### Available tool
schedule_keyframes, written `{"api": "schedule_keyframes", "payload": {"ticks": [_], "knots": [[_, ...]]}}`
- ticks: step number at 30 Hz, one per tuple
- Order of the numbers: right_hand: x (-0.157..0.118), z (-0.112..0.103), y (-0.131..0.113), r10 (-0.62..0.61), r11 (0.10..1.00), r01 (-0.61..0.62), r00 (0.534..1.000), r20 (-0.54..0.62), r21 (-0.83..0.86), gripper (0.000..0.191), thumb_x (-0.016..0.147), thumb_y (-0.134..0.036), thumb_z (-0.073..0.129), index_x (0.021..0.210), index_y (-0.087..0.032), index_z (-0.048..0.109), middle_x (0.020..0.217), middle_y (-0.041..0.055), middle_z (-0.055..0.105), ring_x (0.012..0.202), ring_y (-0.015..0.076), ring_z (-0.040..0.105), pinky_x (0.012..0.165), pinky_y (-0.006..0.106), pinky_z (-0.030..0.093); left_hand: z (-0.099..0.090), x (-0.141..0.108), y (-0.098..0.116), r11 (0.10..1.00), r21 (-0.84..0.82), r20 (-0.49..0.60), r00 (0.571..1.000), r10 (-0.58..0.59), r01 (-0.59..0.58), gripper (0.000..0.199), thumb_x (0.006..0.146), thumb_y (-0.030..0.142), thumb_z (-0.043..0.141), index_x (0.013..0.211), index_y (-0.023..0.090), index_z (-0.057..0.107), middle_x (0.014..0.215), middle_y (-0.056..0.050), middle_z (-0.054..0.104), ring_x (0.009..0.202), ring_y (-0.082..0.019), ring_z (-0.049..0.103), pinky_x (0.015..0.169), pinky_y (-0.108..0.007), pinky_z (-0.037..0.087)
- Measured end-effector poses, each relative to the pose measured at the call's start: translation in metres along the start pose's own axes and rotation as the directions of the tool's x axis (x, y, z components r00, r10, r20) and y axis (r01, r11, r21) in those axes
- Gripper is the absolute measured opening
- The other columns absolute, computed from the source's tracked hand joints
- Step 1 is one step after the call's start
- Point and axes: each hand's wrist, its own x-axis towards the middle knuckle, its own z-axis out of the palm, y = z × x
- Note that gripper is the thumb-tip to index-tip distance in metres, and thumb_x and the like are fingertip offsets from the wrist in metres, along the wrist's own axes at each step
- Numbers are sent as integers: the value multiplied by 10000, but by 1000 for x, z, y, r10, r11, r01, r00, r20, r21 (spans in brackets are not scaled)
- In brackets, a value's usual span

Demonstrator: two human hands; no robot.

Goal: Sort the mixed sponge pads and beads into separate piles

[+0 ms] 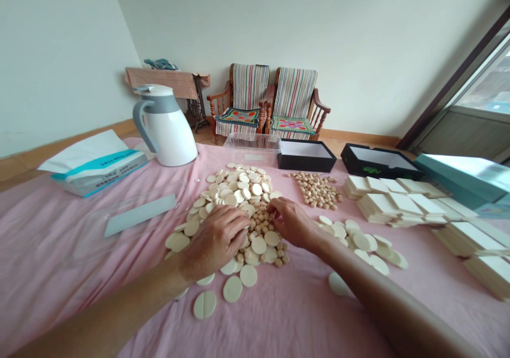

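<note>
A heap of pale round wooden discs (231,188) lies mid-table, with small wooden balls (261,221) mixed into its near right side. My left hand (218,236) rests over the left part of the heap, fingers curled together toward the balls; whatever is under its fingertips is hidden. Across from it, my right hand (292,222) is at the right edge of the same balls, thumb and fingers drawn into a pinch. Anything inside that pinch is too small or covered to make out. Loose discs (232,289) lie flat in front of my left wrist.
More wooden balls (316,189) sit behind my right hand, with a second disc group (360,241) under my right forearm. Stacked square wooden pieces (398,204) stand at right. Behind are a black box (306,161), a clear plastic container (253,148) and a white jug (173,135).
</note>
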Motion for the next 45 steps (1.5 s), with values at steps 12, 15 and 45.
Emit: {"api": "schedule_keyframes", "payload": {"ticks": [12, 15, 45], "knots": [[2, -40, 41, 219, 893, -273, 958, -183, -357, 248, 735, -11, 458, 884, -143, 606, 913, 112, 593, 802, 203, 543, 633, 274, 352, -1, 0, 0, 1000, 26, 5, 1000, 11, -11, 176, 893, 130, 510, 973, 191, 655, 972, -52, 676, 950, -197, 604, 897, -379, 463], [1, -55, 56, 303, 811, -397, 913, -272, -430, 276, 750, -16, 443, 911, -133, 634, 976, 155, 596, 889, 256, 553, 639, 294, 358, -1, 0, 0, 1000, 20, 16, 1000, 6, -6, 179, 899, 131, 503, 979, 191, 651, 978, -51, 673, 951, -196, 599, 902, -379, 457], [5, -3, 12, -217, 952, 205, 976, -27, -225, 267, 846, 7, 419, 924, -151, 620, 901, 75, 622, 872, 194, 507, 813, 300, 398, 2, 0, -2, 1000, -1, 13, 1000, -1, 1, 179, 905, 123, 498, 1009, 188, 629, 1006, -51, 649, 959, -196, 574, 898, -373, 436]]}}
